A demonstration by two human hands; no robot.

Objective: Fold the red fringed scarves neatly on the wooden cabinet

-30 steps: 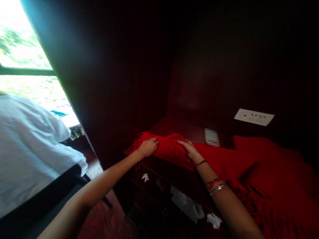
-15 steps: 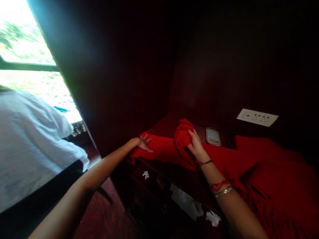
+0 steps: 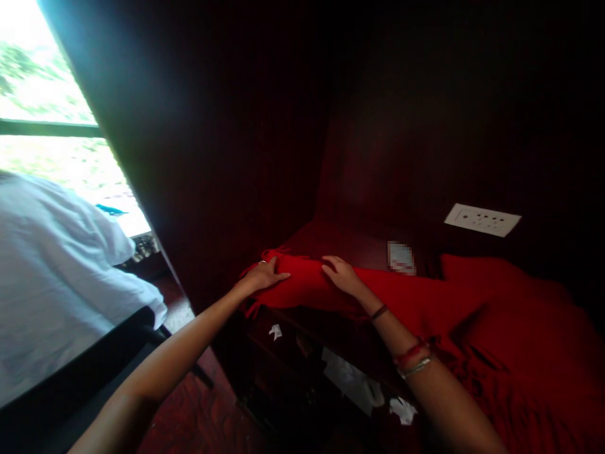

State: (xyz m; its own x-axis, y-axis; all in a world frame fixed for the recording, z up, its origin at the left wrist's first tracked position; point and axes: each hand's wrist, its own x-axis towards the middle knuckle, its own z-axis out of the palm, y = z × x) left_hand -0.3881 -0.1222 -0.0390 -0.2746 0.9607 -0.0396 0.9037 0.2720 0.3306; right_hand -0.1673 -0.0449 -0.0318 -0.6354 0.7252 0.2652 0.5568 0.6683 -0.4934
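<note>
A red fringed scarf (image 3: pixel 302 284) lies stretched along a dark wooden ledge, its tasselled end at the left. My left hand (image 3: pixel 265 275) rests on that end with thumb and fingers spread. Farther right, my right hand (image 3: pixel 343 275) lies on the upper edge of the cloth, fingers extended and apart. Neither hand grips the fabric. To the right the scarf runs into a larger heap of red cloth (image 3: pixel 534 334), where fringes hang in the shadow.
A white socket plate (image 3: pixel 483 220) is on the dark wall. A blurred pale object (image 3: pixel 401 258) lies behind the scarf. Paper scraps (image 3: pixel 403 410) sit on the shelf below. At left, a person in a white shirt (image 3: pixel 61 265) sits on a dark chair (image 3: pixel 137 328) by a window.
My right hand has let go of the bunched scarf end and moved left onto the cloth, which now lies flat there. My left hand has shifted slightly left and down.
</note>
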